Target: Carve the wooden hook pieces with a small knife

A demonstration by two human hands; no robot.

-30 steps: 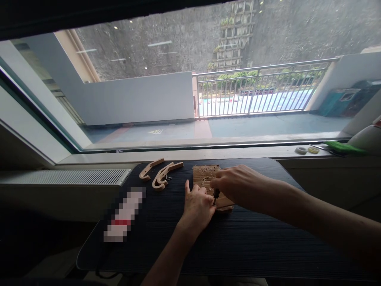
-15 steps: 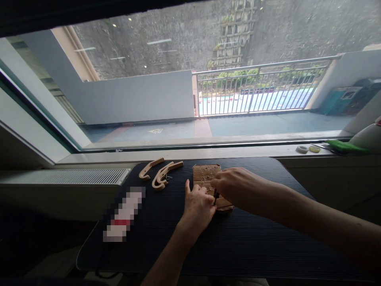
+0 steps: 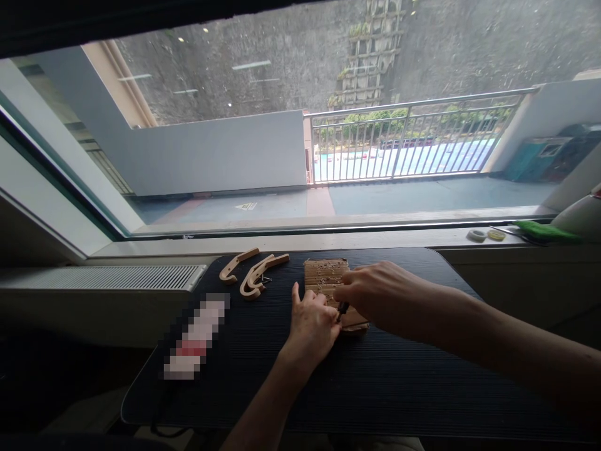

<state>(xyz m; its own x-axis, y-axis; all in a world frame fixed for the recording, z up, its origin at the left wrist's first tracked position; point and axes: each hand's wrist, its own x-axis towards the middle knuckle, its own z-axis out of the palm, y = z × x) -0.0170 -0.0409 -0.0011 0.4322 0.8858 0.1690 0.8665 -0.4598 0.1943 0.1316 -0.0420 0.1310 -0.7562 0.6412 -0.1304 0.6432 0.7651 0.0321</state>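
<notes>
A flat wooden board (image 3: 325,275) peppered with small holes lies on the dark ribbed table top (image 3: 385,382). My left hand (image 3: 310,327) rests at the board's near left edge, fingers curled against it and thumb raised. My right hand (image 3: 375,293) reaches over the board, its fingers pinched on a small dark tool (image 3: 342,309) whose tip points down at the board's near end. What lies under the tool tip is hidden by my fingers.
Three curved wooden hook pieces (image 3: 256,274) lie left of the board. A blurred red and white object (image 3: 196,339) sits further left. Behind the table runs a window sill with tape rolls (image 3: 485,235) and a green cloth (image 3: 544,232). A radiator grille (image 3: 98,278) is at left.
My right hand has shifted slightly over the board and the dark tool has tilted a little. My left hand stays where it was.
</notes>
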